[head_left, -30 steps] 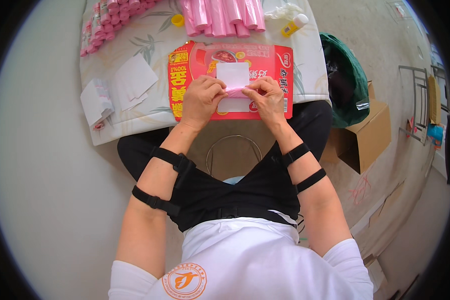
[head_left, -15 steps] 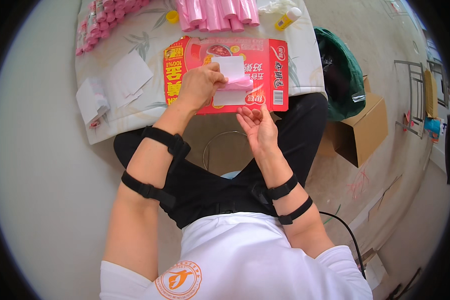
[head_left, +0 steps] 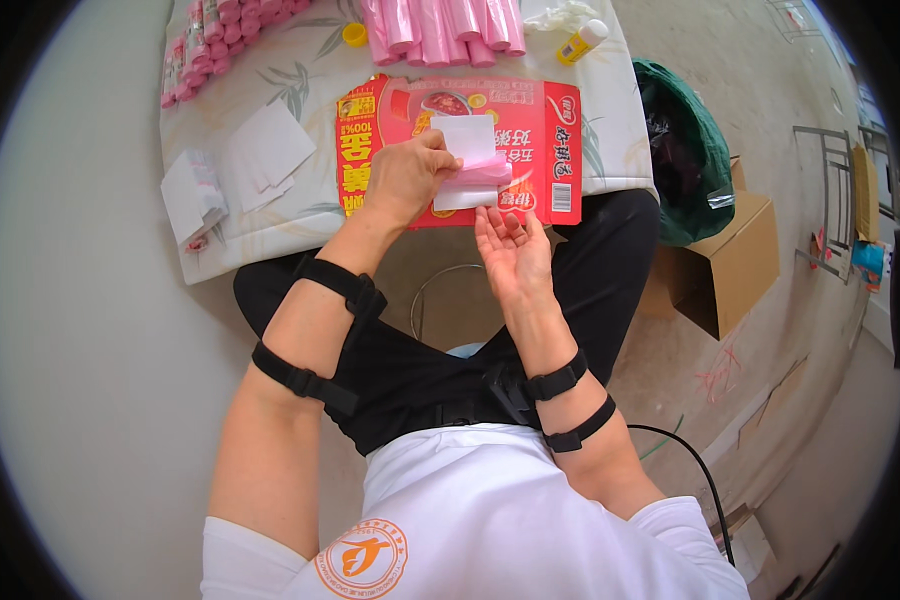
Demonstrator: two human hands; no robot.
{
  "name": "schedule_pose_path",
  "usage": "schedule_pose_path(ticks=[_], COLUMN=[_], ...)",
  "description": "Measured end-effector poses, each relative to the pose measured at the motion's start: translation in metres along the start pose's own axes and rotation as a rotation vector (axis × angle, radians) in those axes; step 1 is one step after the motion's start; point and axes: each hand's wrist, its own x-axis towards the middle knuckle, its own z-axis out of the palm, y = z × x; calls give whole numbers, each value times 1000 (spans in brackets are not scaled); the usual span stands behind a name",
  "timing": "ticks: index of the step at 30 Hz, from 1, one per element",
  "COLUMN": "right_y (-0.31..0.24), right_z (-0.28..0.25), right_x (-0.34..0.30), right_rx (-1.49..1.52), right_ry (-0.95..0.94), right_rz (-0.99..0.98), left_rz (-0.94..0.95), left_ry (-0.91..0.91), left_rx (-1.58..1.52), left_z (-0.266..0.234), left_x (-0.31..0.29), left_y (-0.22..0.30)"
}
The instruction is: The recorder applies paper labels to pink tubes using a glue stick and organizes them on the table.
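My left hand (head_left: pixel 402 178) presses down on a white paper slip (head_left: pixel 465 140) that wraps a folded pink plastic bag (head_left: pixel 485 172), fingers closed over their left edge. Both lie on a flattened red cardboard box (head_left: pixel 530 130) at the near edge of the small table (head_left: pixel 270 225). My right hand (head_left: pixel 510 252) is palm up with fingers apart, just below the table's edge, holding nothing and close to the pink bag's lower corner.
Rolls of pink bags (head_left: pixel 440 28) and a row of wrapped pink bundles (head_left: pixel 205 40) lie at the table's far side, with a glue bottle (head_left: pixel 582 40) and yellow cap (head_left: pixel 354 34). White paper slips (head_left: pixel 255 150) lie left. A green bag (head_left: pixel 685 150) and brown carton (head_left: pixel 725 262) stand right.
My right hand has let go of the paper and bag, pulled back toward me off the table and turned palm up. My left hand stays on the wrapped bag.
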Motion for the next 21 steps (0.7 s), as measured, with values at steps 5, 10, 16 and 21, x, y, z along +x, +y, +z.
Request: schedule_pose_path(ticks=[5, 10, 16, 21], right_y=[2, -3, -7, -6], right_z=[-6, 5, 16, 5], right_x=[4, 2, -2, 0], right_rx=[-128, -245, -101, -245], right_ry=[-144, -186, -152, -271], right_rz=[-25, 9, 35, -53], left_rz=[5, 42, 95, 192], left_ry=[30, 106, 59, 122], left_rx=[42, 117, 28, 160], left_z=[3, 4, -4, 4], left_x=[-4, -13, -23, -12], left_y=[3, 11, 19, 3])
